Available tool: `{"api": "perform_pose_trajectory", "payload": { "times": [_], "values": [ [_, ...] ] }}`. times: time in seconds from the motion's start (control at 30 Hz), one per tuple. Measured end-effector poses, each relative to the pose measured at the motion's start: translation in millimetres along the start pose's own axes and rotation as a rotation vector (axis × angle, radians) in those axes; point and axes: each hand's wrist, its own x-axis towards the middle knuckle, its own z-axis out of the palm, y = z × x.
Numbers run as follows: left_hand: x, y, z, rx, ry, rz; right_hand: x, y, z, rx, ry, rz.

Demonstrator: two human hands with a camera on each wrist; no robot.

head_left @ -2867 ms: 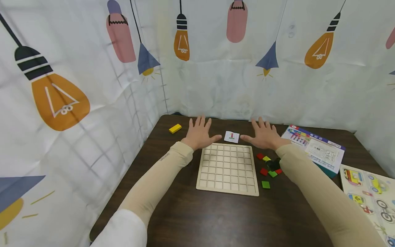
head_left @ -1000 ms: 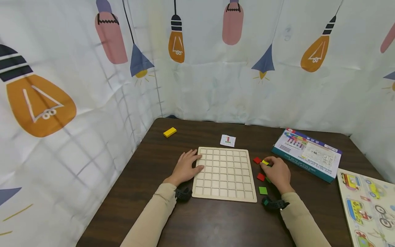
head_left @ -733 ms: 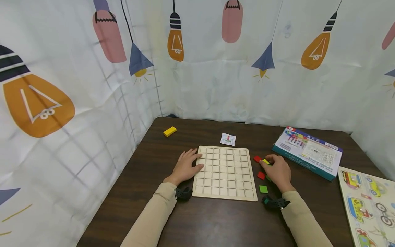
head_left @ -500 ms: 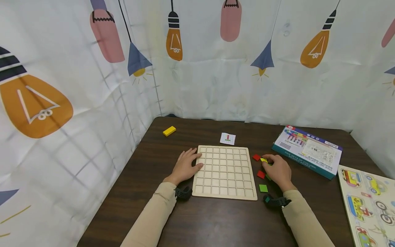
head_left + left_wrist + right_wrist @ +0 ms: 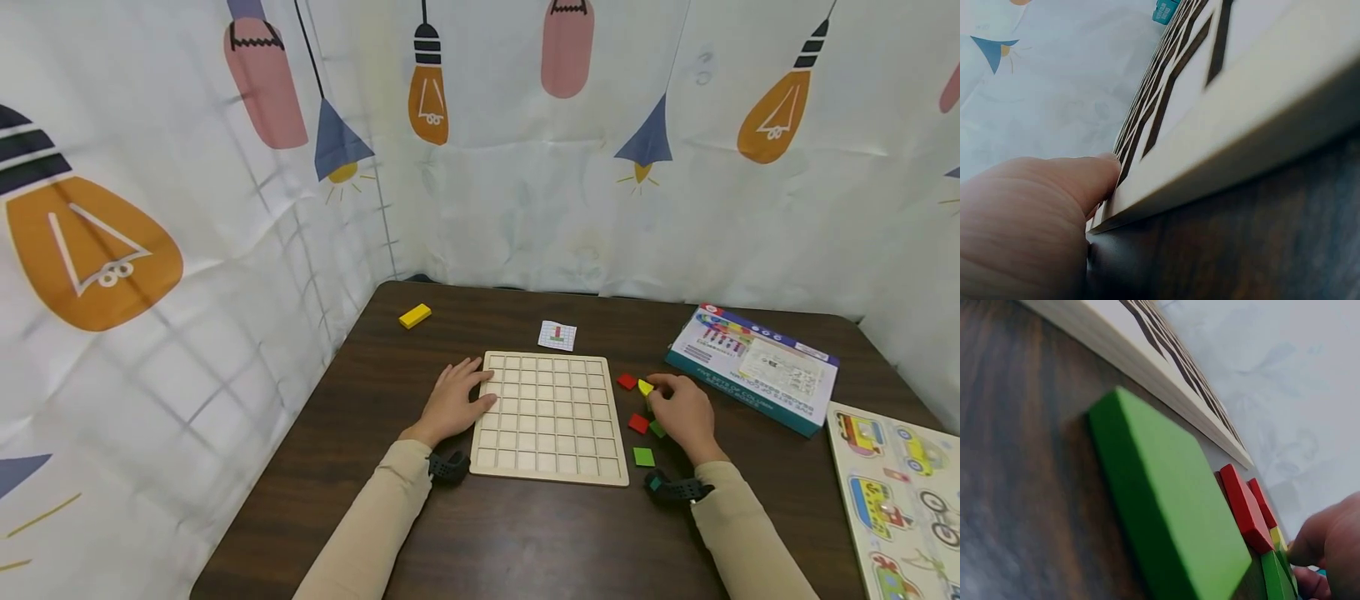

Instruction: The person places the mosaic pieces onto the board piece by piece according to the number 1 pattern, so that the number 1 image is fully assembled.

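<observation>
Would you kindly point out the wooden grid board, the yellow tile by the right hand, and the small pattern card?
wooden grid board (image 5: 551, 417), head view, middle of its grid.
yellow tile (image 5: 644, 387), head view, its top face.
pattern card (image 5: 557, 335), head view, centre of the card.

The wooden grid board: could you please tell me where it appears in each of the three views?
Head: wooden grid board lies at centre on the table, between the hands.
Left wrist: its edge and grid fill the upper right, left hand touching it.
Right wrist: its edge runs across the top.
Shared landmark: the white curtain behind.
</observation>
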Motion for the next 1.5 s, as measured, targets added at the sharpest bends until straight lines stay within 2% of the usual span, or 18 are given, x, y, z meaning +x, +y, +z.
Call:
{"api": "perform_pose_trajectory", "payload": {
  "times": [0.3, 0.53, 0.7, 0.87, 1.17, 1.33, 1.5],
  "values": [
    [1.1, -0.2, 1.1, 0.006, 0.003, -0.012, 0.4, -2, 0, 0.013, -0.026, -0.101],
    [0.3, 1.0, -0.4, 0.001, -0.003, -0.012, 4.3, 1, -4, 0.008, -0.122, -0.156],
    [0.8, 1.3, -1.1, 0.007, -0.001, -0.011, 5.5, 2, -6, -0.007, -0.131, -0.202],
    [0.6, 0.7, -0.5, 0.003, 0.001, -0.009, 5.4, 1, -6, -0.026, -0.128, -0.187],
    [-0.2, -0.1, -0.7, -0.001, 0.001, -0.003, 4.4, -2, -8, -0.044, -0.097, -0.09],
    [-1.0, 0.5, -1.7, 0.001, 0.001, -0.004, 6.5, -2, -7, -0.032, -0.085, -0.102],
    [-0.4, 0.6, -1.1, 0.01, -0.003, -0.002, 10.0, 1, -7, -0.044, -0.141, -0.142]
  ]
}}
